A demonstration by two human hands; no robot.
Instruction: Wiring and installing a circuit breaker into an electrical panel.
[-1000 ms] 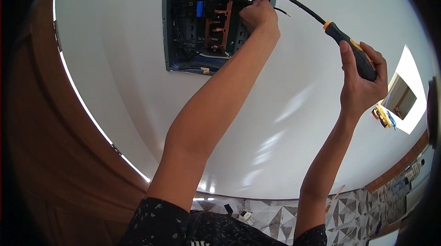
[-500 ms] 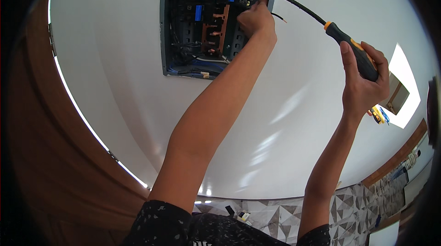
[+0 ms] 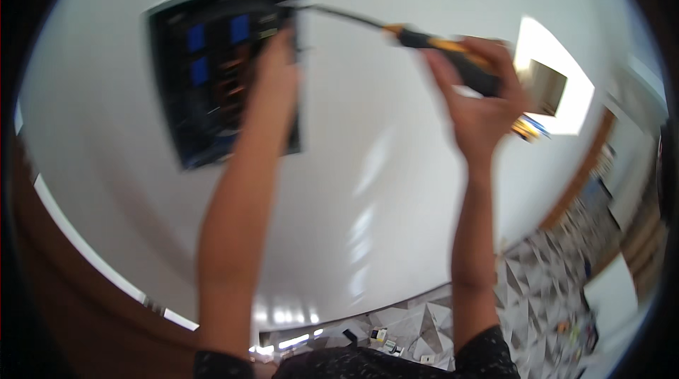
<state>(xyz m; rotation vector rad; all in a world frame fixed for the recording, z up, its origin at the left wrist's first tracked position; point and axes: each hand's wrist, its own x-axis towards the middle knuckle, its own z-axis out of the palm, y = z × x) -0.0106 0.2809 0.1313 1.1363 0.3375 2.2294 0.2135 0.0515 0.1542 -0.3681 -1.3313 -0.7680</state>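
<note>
A grey-framed electrical panel [image 3: 303,128] is set in the white wall at upper left. Inside are breakers with blue switches [image 3: 240,27], copper bus bars [image 3: 230,85] and dark wiring, all blurred. My left hand [image 3: 280,61] reaches in at the panel's right side, its fingers bent and closed; motion blur and the angle hide what they hold. A short wire end sticks out beside it. My right hand [image 3: 488,107] grips a screwdriver [image 3: 417,39] by its black and orange handle. Its long dark shaft points left, the tip at the panel's upper right corner above my left fingers.
To the right, a brightly lit patch of wall surrounds a square opening [image 3: 548,89], with a yellow and blue item [image 3: 529,127] at its lower edge. Small items [image 3: 382,335] lie on the patterned tile floor [image 3: 435,319]. A brown wooden surface [image 3: 64,287] borders the lower left.
The view has swung, so the panel and both hands appear further left and the panel lower. The screwdriver tip stays at the panel's upper right corner. Both hands keep much the same pose.
</note>
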